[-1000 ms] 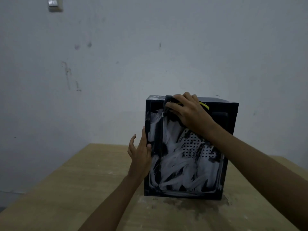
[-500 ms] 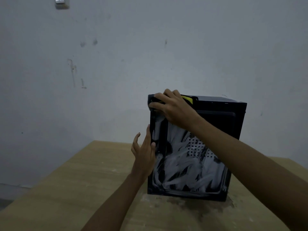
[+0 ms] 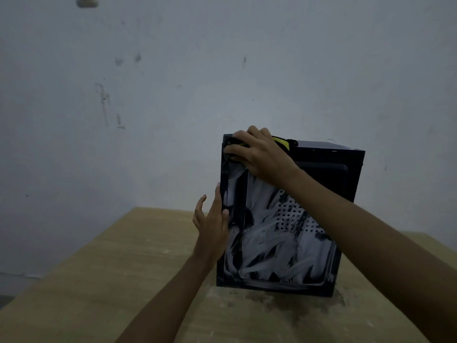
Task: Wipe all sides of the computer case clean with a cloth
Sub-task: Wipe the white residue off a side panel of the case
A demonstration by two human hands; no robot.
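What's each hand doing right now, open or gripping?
Left hand: open, flat on the left edge of the computer case.
Right hand: gripping the cloth at the case's top corner.

a black computer case (image 3: 284, 243) is standing on a wooden table (image 3: 99, 280), its near face showing white smears. the right hand (image 3: 262, 154) is gripping a dark cloth (image 3: 282, 142) at its top left corner, while the left hand (image 3: 212, 231) is resting straight-fingered against its left edge.

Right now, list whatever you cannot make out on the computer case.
Head view only.
- cloth: mostly covered by the right hand; only a yellow-and-dark edge shows.
- computer case: rear, left and right sides face away.
- wall fixture: cut off by the top edge.
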